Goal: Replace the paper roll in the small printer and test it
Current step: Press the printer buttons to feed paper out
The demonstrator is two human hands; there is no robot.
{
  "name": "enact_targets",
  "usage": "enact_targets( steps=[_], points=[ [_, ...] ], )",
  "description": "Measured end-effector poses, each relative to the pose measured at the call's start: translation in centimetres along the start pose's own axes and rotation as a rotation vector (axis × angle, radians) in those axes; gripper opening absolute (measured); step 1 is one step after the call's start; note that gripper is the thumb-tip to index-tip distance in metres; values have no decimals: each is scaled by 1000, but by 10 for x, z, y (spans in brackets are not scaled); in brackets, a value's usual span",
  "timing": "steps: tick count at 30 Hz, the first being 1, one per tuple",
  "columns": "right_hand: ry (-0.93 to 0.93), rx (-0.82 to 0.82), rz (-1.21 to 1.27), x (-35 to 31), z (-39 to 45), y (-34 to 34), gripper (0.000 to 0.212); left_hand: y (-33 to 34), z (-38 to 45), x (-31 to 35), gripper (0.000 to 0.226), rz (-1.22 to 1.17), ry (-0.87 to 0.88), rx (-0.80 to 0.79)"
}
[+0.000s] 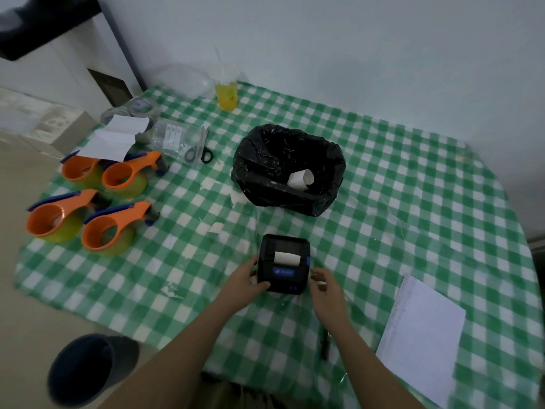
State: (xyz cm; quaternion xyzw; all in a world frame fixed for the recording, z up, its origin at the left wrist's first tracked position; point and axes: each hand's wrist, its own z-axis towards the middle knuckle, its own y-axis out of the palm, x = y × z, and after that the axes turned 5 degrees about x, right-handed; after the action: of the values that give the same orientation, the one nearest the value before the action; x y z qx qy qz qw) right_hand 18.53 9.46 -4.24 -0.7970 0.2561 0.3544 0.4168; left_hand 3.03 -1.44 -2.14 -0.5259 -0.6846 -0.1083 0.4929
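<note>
A small black printer (283,262) with a blue label strip sits on the green checked tablecloth (398,187) near the front edge. A short strip of white paper (286,257) sticks out of its slot. My left hand (246,278) grips the printer's left front corner. My right hand (326,283) rests against its right side, fingers curled at the edge. Behind the printer stands a black bin bag (265,160), open at the top, with a white paper roll (300,178) lying inside.
Several orange tape dispensers (97,228) stand at the left with a white paper sheet (113,140) on them. Scissors (199,152), a clear packet (171,134) and a yellow drink cup (226,95) lie farther back. A white notepad (421,338) and a dark pen (325,343) lie front right. A dark bucket (85,370) is on the floor.
</note>
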Motion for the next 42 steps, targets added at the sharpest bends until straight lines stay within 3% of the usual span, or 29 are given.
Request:
enact_targets(
  steps=[10, 42],
  points=[
    [-16, -21, 5, 15, 1, -4, 28, 12, 3, -11, 57, 37, 51, 73],
    [-16, -46, -5, 17, -1, 0, 29, 9, 12, -16, 58, 162, 63, 70]
  ],
)
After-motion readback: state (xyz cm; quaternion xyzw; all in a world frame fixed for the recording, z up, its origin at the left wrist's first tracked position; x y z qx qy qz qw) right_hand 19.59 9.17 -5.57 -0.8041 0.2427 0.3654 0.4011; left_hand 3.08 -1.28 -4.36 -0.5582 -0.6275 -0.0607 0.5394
